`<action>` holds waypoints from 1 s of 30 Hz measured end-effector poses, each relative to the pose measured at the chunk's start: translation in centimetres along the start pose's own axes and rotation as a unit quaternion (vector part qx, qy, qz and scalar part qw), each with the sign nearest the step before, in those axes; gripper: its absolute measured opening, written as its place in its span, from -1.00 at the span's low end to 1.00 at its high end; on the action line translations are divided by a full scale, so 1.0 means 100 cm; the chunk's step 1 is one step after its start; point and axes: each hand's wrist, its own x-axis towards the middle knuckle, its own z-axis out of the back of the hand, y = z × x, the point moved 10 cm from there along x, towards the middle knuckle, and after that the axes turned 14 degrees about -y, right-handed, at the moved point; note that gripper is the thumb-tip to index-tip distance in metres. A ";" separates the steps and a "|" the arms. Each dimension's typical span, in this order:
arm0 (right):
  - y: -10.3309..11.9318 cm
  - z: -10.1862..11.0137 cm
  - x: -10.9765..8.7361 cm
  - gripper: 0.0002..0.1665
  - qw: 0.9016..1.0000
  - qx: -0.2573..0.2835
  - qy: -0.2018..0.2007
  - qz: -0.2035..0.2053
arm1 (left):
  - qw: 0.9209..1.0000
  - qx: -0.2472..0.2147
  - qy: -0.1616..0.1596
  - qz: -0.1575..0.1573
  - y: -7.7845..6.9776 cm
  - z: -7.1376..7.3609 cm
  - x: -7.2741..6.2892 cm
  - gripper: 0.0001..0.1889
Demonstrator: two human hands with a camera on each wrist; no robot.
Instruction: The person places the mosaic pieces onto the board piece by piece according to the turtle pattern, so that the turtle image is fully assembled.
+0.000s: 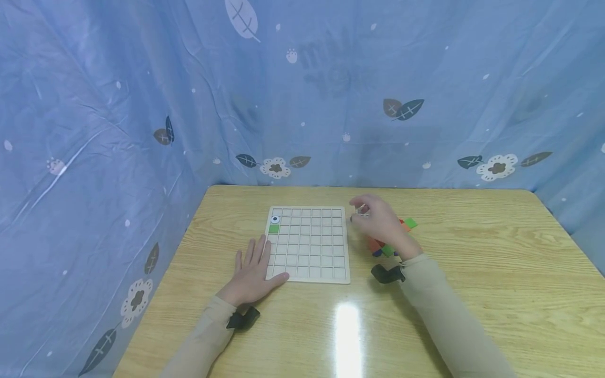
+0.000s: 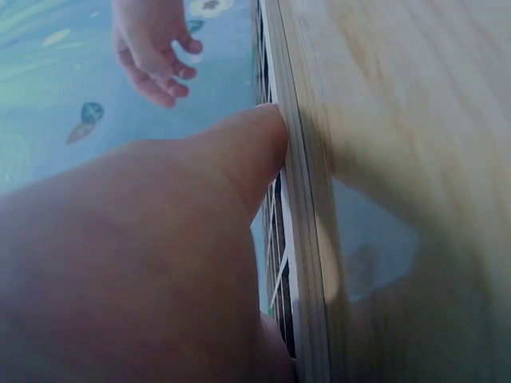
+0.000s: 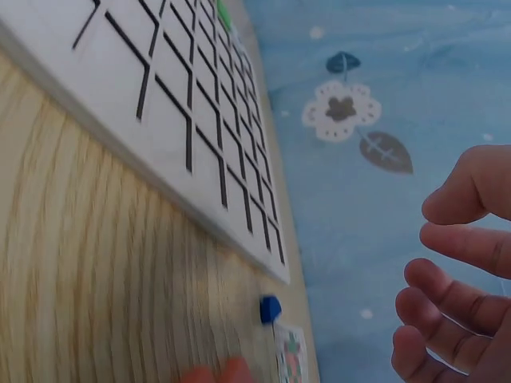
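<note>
A white board [image 1: 309,280] marked with a square grid lies on the table. My left hand [image 1: 250,275] rests spread at its left side, thumb on the near edge. In the grid's left column sit a green square tile [image 1: 273,229] and, just beyond it, a white piece with a dark centre [image 1: 275,219]. My right hand [image 1: 380,219] hovers right of the board, its fingers [image 3: 447,279] loosely bent with nothing visible between them. Below it are a small blue piece [image 3: 271,309] and a white tile [image 3: 292,351] with a printed picture.
A pile of red, orange, green and blue pieces [image 1: 387,250] lies right of the board, partly hidden by my right hand. The wooden table [image 1: 496,236] runs back to a blue patterned curtain [image 1: 331,105], which also hangs along the left side.
</note>
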 end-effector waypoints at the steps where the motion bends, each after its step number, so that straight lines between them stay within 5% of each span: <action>1: -0.003 0.002 0.001 -0.51 1.000 -0.001 -0.004 -0.001 | 1.000 0.001 0.002 0.002 0.000 0.000 0.000 0.14; 19: -0.049 0.036 0.005 -0.58 0.998 -0.037 -0.031 -0.033 | 1.000 0.009 0.011 0.010 0.002 0.000 0.000 0.15; 30: -0.078 0.033 0.006 -0.57 0.993 -0.079 -0.013 -0.082 | 1.000 0.011 0.010 0.011 0.002 0.001 -0.001 0.15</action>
